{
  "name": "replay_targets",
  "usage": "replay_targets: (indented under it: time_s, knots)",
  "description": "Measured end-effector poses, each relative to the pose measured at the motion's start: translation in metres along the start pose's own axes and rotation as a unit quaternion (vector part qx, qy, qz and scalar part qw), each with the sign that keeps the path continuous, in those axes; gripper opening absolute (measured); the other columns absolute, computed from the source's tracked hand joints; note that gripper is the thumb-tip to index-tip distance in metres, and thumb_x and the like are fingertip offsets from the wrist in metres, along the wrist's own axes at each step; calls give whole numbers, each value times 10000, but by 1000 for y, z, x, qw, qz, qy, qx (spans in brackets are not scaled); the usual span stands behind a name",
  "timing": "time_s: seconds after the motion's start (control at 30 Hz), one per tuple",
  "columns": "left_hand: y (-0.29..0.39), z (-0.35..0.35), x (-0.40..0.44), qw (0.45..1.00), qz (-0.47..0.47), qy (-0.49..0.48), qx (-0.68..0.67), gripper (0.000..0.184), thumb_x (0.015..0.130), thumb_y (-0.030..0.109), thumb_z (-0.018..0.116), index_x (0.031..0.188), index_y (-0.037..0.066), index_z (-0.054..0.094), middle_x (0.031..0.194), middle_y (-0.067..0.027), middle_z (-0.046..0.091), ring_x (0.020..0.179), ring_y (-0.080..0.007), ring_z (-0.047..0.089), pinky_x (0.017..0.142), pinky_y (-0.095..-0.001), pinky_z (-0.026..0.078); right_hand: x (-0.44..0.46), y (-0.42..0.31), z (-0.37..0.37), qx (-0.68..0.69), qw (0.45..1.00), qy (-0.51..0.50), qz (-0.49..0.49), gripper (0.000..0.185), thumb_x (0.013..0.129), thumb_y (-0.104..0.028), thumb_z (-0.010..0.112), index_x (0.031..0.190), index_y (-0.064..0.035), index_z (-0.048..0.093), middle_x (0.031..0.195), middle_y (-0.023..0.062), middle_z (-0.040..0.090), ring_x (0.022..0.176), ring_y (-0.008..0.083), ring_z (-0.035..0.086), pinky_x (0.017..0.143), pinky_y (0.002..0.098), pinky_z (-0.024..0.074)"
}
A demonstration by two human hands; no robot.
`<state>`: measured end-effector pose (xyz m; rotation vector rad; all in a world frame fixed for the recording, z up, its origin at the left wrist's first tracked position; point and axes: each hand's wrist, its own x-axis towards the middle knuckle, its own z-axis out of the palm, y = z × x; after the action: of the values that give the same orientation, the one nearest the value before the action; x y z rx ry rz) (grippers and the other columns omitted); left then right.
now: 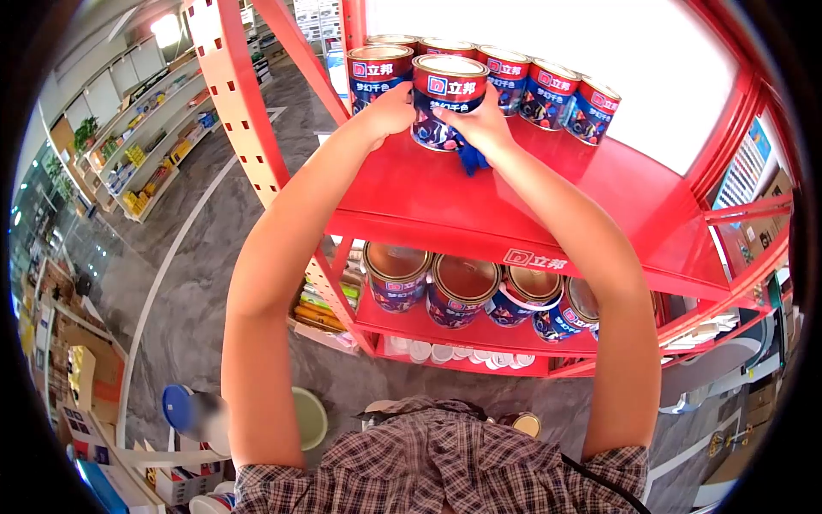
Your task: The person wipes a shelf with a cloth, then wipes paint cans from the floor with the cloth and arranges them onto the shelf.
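Note:
A blue paint can (449, 127) with a red and white label stands upright between my hands at the front of the red shelf's top board (411, 197). My left hand (390, 113) is closed on the can's left side, its fingertips partly hidden. From the right, my right hand (481, 124) grips the same can, with the thumb across its front. A dark blue cloth (471, 160) hangs below my right palm; how it is held is hidden. Another paint can (377, 70) stands close behind on the left.
More matching cans (548, 94) line the back of the top board. Larger paint buckets (464, 291) stand on the lower board. A perforated red upright (240, 94) rises on the left. Stocked white shelves (141, 141) stand across the floor, and a green bucket (308, 418) sits below.

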<state>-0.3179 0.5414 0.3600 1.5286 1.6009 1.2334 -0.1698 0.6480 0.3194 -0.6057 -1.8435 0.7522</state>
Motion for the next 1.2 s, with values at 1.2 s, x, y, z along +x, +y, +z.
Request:
replay_targets:
  time_s: [1.2]
  knots:
    - [6, 45, -70, 892, 267, 4, 365, 266, 794, 70, 529, 1040, -14, 588, 1017, -212, 606, 980, -365, 563, 875, -423, 439, -74, -86, -55, -351, 926, -100, 101, 383, 794, -362, 617, 834, 18, 635, 821, 220, 644, 825, 317, 653, 719, 402, 506]
